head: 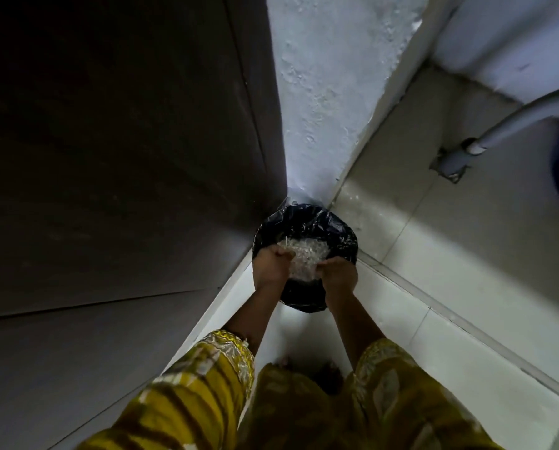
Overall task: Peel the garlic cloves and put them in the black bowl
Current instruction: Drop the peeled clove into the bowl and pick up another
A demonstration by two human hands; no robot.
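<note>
1. Your forearms leave the yellow patterned sleeves [219, 362] and reach straight down and forward. This puts the load over the receptacle, not over the floor [434, 254].
2. Your left hand [271, 264] and right hand [338, 276] are both curled closed, one on each side of the heap of garlic skins [305, 254]. The two-sided hold appears intended to keep the light, flaky waste gathered. You cannot tell from this view whether the fingers clasp the skins directly or a thin carrier under them.
3. The heap sits between your hands, within the mouth of the black liner bag [313, 222]. The liner is judged to line a waste bin, so this is disposal of peelings, a side step of the task.
4. The peeled cloves and the black bowl are not in view, so their state cannot be confirmed.
5. The bin stands on the floor in the corner where the dark panel [125, 141] meets the rough white wall [320, 108], which probably keeps it out of the walkway.
6. A grey pipe [515, 125] runs along the far right, well apart from the bin.
</note>
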